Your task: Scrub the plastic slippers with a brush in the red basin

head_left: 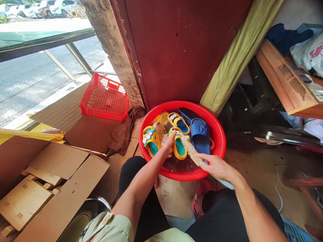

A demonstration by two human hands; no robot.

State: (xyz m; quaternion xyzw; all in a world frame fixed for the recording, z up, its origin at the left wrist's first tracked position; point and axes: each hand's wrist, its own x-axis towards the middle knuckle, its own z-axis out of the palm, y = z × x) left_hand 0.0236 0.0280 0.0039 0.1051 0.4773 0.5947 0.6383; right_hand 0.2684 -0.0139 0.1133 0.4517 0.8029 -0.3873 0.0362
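Right hand [219,168] gripping a bristle brush [191,150], left hand [169,143] clutching a yellow sandal [178,151], both right over the red basin [199,110]!

Red plastic crate [104,97], with crumpled brown rag [122,132] just beside it, at foot of concrete pillar [114,43]. Open cardboard carton [58,178] lower left. Dark red panel [174,43] behind; olive fabric [239,50], wooden shelf [285,77] right.

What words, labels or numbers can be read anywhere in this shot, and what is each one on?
"SHUA", possibly cut off, in dark letters on a white package below the wooden board. The dark print on that board is too blurred to read. The slippers show cartoon pictures, but no readable words.
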